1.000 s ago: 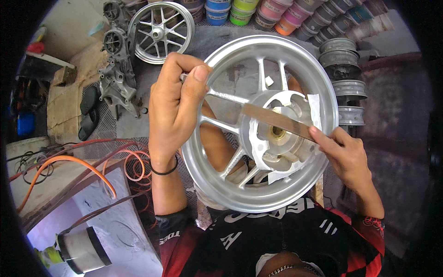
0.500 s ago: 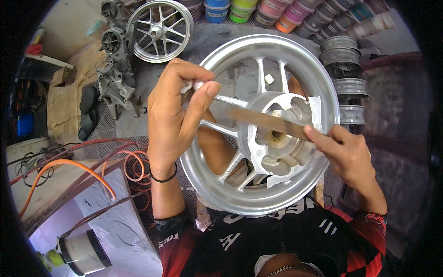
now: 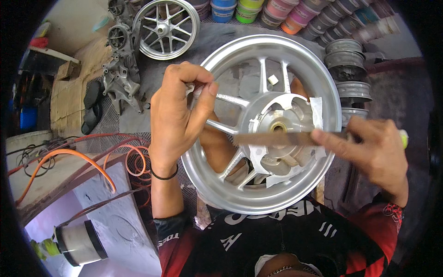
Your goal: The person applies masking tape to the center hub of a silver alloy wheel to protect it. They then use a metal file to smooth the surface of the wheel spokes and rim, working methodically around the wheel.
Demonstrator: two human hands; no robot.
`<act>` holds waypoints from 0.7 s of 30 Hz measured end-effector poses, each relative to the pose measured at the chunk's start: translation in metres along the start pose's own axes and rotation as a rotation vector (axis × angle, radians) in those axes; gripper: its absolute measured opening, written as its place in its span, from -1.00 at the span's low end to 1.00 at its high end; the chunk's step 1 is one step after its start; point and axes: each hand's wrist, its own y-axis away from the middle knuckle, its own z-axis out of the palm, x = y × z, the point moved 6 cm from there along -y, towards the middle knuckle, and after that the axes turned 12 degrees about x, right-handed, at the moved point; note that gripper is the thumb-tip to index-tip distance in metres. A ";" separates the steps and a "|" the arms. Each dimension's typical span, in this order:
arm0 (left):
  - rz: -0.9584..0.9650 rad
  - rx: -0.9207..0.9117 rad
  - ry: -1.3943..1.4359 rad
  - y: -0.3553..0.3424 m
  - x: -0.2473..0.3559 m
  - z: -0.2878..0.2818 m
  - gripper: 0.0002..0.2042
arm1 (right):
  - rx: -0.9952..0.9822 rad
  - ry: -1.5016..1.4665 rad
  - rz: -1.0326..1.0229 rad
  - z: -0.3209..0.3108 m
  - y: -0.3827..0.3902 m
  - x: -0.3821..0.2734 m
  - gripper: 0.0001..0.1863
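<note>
A silver motorcycle wheel rim (image 3: 221,194) with broad spokes lies in front of me. White masking paper (image 3: 316,112) is stuck around parts of its hub (image 3: 277,127). At the rim's left side, my left hand (image 3: 180,115) is closed, thumb and forefinger pinching a small whitish scrap (image 3: 198,87), mostly hidden by the fingers. My right hand (image 3: 374,154) grips a long, flat, brown file (image 3: 277,139), forefinger along the blade; both are smeared by motion. The blade lies across the view of the hub, its tip by the spokes. Whether it touches them I cannot tell.
A second silver wheel (image 3: 167,30) and grey engine castings (image 3: 122,78) stand at the far left. Paint tubs (image 3: 224,11) line the back. Stacked rims (image 3: 353,90) stand on the right. An orange hose (image 3: 87,151) loops at the left, beside a silver-and-black cylinder (image 3: 80,243).
My right hand has moved right and outward with the file, whose blade has swung from slanting to nearly level. My left hand stays beside the rim, still pinching.
</note>
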 end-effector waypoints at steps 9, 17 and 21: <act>0.028 -0.079 -0.054 -0.002 0.011 0.005 -0.81 | -0.023 0.013 -0.150 -0.009 -0.024 -0.007 -0.39; 0.033 -0.115 -0.026 -0.010 0.008 0.012 -0.80 | -0.068 -0.021 -0.282 0.010 -0.028 -0.020 -0.41; -0.021 -0.116 -0.006 -0.003 0.006 0.005 -0.87 | -0.060 0.069 -0.210 -0.006 -0.029 -0.002 -0.45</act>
